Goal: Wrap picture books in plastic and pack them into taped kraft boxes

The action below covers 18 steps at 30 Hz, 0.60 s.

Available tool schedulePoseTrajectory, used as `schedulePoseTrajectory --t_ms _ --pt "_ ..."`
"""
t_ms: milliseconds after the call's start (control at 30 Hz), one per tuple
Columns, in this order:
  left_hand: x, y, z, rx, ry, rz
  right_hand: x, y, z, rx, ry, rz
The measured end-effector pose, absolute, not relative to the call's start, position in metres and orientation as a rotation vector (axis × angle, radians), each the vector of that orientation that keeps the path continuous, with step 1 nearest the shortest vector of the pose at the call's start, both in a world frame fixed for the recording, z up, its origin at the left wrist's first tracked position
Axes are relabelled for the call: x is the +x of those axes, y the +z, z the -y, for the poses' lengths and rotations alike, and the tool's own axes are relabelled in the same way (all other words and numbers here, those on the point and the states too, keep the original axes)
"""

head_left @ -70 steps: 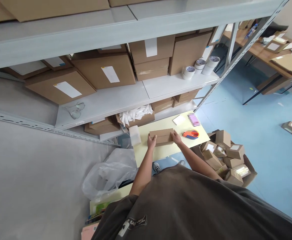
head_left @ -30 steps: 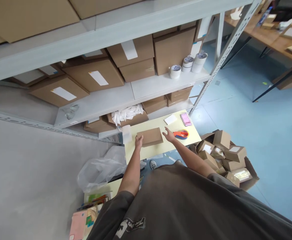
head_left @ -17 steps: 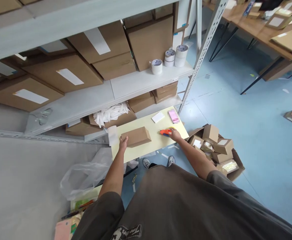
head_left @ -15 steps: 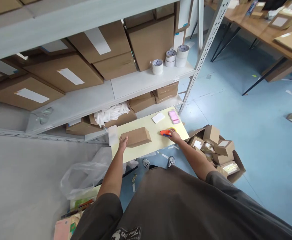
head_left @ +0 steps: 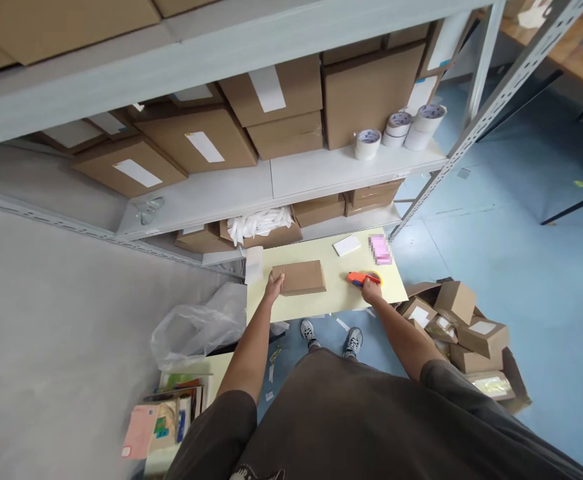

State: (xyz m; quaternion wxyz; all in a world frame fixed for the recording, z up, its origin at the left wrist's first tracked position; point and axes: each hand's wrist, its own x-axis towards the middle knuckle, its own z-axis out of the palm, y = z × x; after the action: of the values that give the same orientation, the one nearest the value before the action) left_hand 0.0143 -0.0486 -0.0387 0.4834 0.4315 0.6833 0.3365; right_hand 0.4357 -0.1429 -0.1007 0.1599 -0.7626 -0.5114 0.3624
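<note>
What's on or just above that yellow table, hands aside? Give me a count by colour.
Brown: 1, the cardboard box
Mainly orange: 1, the tape dispenser
Pink: 1, a pixelated item
White: 2, a flat pad and a sheet
Total: 5

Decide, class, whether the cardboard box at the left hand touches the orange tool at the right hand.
Apart: the head view plainly shows a strip of yellow tabletop between the cardboard box and the orange tool.

nothing legible — print on the tape rolls (head_left: 368, 145) and shelf-edge label (head_left: 401, 175) is too small to read.
</note>
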Motion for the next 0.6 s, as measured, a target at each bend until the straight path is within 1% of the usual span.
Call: schedulePoseTrajectory --t_ms 100,200,267,467,600 --pt "0.017 -0.039 0.052 1.037 0.846 -1.638 0.436 -0.076 0.143 -2.158 1.016 1.364" --pt "0.019 -0.037 0.055 1.033 0.861 -1.646 0.422 -0.041 0.143 -2.178 0.971 1.286" --pt "0.02 -0.036 0.058 1.034 0.863 -1.637 0.403 -0.015 0.139 -2.091 0.952 1.286" --pt "0.024 -0.034 0.064 1.052 0.874 -1.658 0.324 0.056 0.102 -1.719 1.107 1.469" --pt "0.025 -0.038 0.068 1.095 0.923 -1.65 0.285 0.079 0.072 -1.566 1.24 1.672"
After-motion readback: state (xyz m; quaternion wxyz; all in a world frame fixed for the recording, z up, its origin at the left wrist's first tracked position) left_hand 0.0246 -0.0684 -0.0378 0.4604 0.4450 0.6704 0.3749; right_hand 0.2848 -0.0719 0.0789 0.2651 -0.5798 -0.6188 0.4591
